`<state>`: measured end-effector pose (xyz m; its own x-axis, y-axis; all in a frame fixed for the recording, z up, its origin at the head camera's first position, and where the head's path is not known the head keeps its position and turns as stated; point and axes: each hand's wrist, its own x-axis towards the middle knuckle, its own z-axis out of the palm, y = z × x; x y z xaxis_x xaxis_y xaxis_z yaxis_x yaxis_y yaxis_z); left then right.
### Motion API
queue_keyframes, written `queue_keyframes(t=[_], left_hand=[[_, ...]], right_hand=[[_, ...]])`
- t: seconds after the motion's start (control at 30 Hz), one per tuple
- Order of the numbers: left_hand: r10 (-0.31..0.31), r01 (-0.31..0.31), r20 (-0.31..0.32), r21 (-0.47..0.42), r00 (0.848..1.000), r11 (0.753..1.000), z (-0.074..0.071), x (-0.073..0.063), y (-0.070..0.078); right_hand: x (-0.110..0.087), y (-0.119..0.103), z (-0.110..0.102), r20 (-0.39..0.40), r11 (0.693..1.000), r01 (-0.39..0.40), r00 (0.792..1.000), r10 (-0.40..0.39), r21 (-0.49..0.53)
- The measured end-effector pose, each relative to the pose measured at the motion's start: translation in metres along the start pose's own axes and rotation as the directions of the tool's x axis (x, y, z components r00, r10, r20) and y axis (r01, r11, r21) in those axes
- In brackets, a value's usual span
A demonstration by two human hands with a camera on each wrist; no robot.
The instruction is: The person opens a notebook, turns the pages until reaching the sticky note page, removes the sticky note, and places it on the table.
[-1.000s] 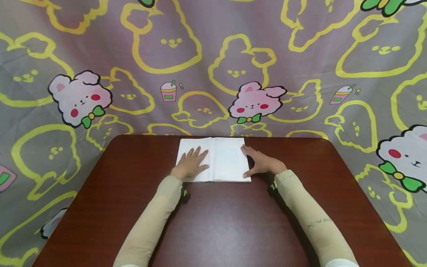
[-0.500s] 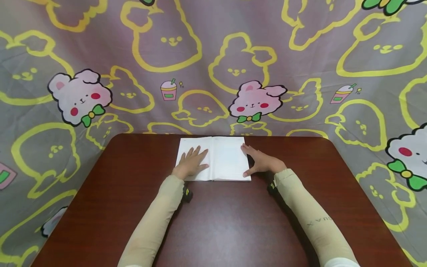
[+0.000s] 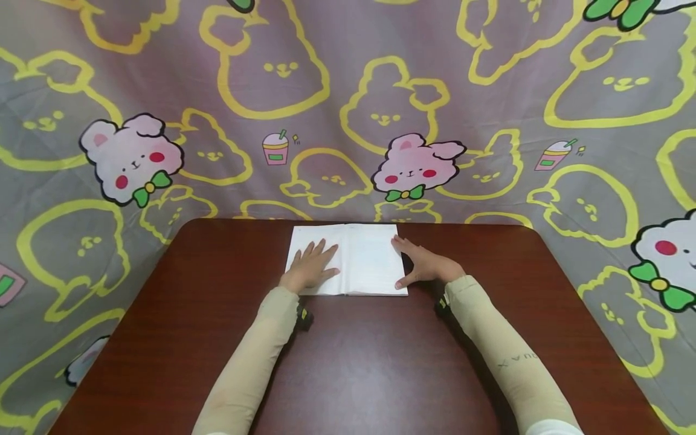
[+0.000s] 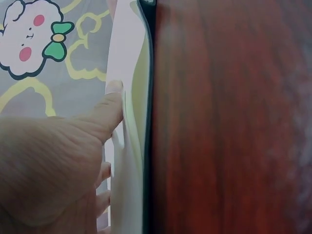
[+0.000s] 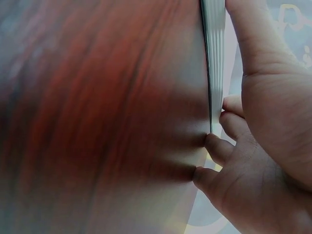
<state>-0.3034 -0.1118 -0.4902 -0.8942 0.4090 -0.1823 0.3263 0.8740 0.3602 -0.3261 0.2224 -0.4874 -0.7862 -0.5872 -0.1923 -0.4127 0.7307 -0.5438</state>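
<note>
An open notebook [image 3: 374,257] with white pages and a dark cover edge lies near the far side of the table. My left hand [image 3: 311,267] rests spread on its left page, thumb pointing toward the centre fold. In the left wrist view the thumb presses the page [image 4: 127,53], and the sheets bulge up from the cover beneath. At the right edge my right hand [image 3: 431,264] touches the notebook, thumb at the near corner and forefinger farther up. The right wrist view shows the page stack [image 5: 214,53] edge-on, with fingertips [image 5: 201,174] beside it at the tabletop.
The dark reddish-brown table [image 3: 348,362] has rounded far corners. A patterned curtain [image 3: 326,90] hangs right behind it and along both sides. Small black devices, one at each wrist, including the left wrist camera [image 3: 304,318], sit below the sleeves.
</note>
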Motion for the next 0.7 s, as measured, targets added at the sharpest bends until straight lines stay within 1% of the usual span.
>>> queue_keyframes(t=[0.17,0.3,0.37,0.43,0.5,0.57,0.7], left_hand=[[0.001,-0.001,-0.001,0.007,1.000,1.000,0.000,0.002,0.000],[0.005,-0.005,-0.006,0.014,1.000,1.000,0.000,0.002,0.003],[0.038,-0.037,-0.024,0.027,0.999,0.999,0.000,0.001,0.006],[0.091,-0.088,-0.047,0.051,0.995,0.995,0.001,0.001,0.009],[0.150,-0.144,-0.074,0.076,0.986,0.987,0.003,-0.001,0.012],[0.195,-0.188,-0.096,0.077,0.976,0.979,0.005,-0.003,0.015],[0.258,-0.249,-0.171,0.071,0.951,0.966,0.008,-0.008,0.022]], right_hand=[[-0.001,-0.001,-0.001,0.001,1.000,0.006,1.000,-0.006,0.010],[-0.001,0.000,-0.001,0.001,1.000,-0.002,1.000,0.002,-0.009],[0.000,0.001,-0.001,0.000,1.000,-0.008,1.000,0.008,-0.016],[0.000,0.001,-0.001,-0.001,1.000,-0.013,1.000,0.013,-0.022],[0.000,0.001,-0.001,0.001,1.000,-0.010,1.000,0.010,-0.026],[-0.001,0.000,-0.001,0.004,1.000,-0.013,1.000,0.013,-0.024],[-0.001,-0.002,0.000,-0.001,1.000,-0.006,1.000,0.006,-0.019]])
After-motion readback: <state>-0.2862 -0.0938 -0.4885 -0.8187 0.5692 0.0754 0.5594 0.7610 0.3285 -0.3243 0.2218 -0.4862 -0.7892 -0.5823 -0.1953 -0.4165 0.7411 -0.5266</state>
